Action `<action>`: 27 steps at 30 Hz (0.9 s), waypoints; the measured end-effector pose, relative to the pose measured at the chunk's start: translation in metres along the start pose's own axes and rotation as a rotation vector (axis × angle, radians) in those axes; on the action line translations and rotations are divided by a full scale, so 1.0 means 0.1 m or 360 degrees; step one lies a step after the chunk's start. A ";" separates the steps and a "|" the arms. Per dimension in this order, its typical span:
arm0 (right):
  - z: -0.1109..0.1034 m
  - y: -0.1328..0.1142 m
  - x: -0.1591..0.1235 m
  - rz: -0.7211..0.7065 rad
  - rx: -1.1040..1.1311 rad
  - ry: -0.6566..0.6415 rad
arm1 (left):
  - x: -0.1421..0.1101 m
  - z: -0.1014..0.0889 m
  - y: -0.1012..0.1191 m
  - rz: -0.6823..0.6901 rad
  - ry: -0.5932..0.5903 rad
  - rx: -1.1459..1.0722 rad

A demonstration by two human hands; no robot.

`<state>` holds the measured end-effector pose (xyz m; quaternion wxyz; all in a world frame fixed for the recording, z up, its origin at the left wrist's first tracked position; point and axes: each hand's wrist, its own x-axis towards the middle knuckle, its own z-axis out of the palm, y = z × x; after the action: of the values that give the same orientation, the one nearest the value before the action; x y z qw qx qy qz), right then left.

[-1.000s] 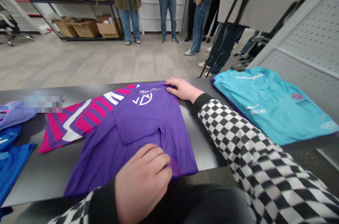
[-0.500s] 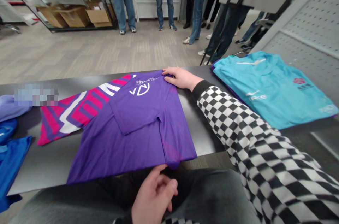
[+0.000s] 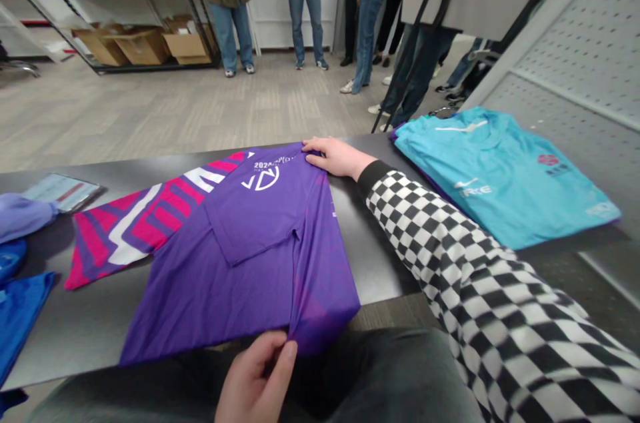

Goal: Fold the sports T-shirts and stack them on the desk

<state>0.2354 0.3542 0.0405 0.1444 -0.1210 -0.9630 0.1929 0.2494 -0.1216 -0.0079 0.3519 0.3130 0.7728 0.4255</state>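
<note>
A purple T-shirt [image 3: 250,276] lies folded on the dark table [image 3: 380,263], with a white logo near its far edge. A pink-and-white patterned panel [image 3: 140,223] extends to its left. My right hand [image 3: 337,157], in a checkered sleeve [image 3: 450,276], holds the far edge of the shirt beside the logo. At the near edge, my left hand [image 3: 255,376] pinches the hem between thumb and fingers. The hem gathers into a small fold there.
A folded turquoise shirt [image 3: 500,183] lies to the right, with purple fabric showing under its edge. Blue garments [image 3: 17,316], a lavender garment [image 3: 20,216] and a flat packet [image 3: 63,191] sit at the left. Beyond the table, several people stand near shelves of cardboard boxes [image 3: 105,9].
My left hand has moved off the shirt, past its near edge, and now pinches the hem. The right hand stays at the far edge. The view has shifted slightly.
</note>
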 end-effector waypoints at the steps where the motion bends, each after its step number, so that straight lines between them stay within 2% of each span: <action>1: 0.00 0.00 0.00 -0.0004 0.0000 -0.0002 | 0.03 0.02 -0.03 0.0011 -0.0039 0.0019; 3: 0.00 0.00 0.00 -0.0008 -0.0001 -0.0002 | 0.06 0.06 -0.08 0.0030 -0.0187 0.0105; 6: -0.01 -0.01 -0.01 0.0018 -0.0002 -0.0009 | 0.06 0.02 -0.07 0.0036 -0.0448 0.0538; 8: -0.01 -0.02 -0.01 0.0040 -0.0005 -0.0024 | 0.06 -0.16 0.06 0.0106 -0.0587 0.0826; 11: -0.02 -0.03 -0.01 0.0047 -0.0004 -0.0032 | 0.18 -0.66 0.44 0.0323 -0.0719 0.0801; 13: -0.01 -0.03 -0.01 0.0036 0.0003 -0.0026 | 0.42 -1.01 0.70 0.0442 -0.0580 0.0727; 15: -0.01 -0.02 -0.01 0.0033 0.0006 -0.0024 | 0.77 -1.28 0.87 0.0599 -0.0172 0.0837; 16: -0.01 -0.02 -0.01 0.0036 0.0007 -0.0026 | 0.96 -1.37 0.90 0.0699 0.0012 0.0948; 18: 0.00 -0.01 -0.01 0.0047 0.0005 -0.0032 | 1.32 -1.46 0.88 0.0838 0.0168 0.1180; 20: 0.00 -0.01 -0.01 0.0052 0.0004 -0.0037 | 1.56 -1.47 0.79 0.0897 0.0160 0.1319; 22: 0.00 -0.01 -0.01 0.0053 0.0003 -0.0043 | 1.65 -1.48 0.70 0.0921 0.0130 0.1354; 24: 0.01 -0.01 -0.01 0.0047 0.0004 -0.0045 | 1.62 -1.54 0.67 0.0944 0.0115 0.1335; 27: 0.01 0.00 -0.01 0.0031 0.0012 -0.0024 | 1.52 -1.71 0.75 0.0964 0.0076 0.1301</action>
<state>0.2363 0.3534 0.0392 0.1357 -0.1282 -0.9621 0.1990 0.0401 -0.0446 0.0821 0.0437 0.6253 0.7585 0.1784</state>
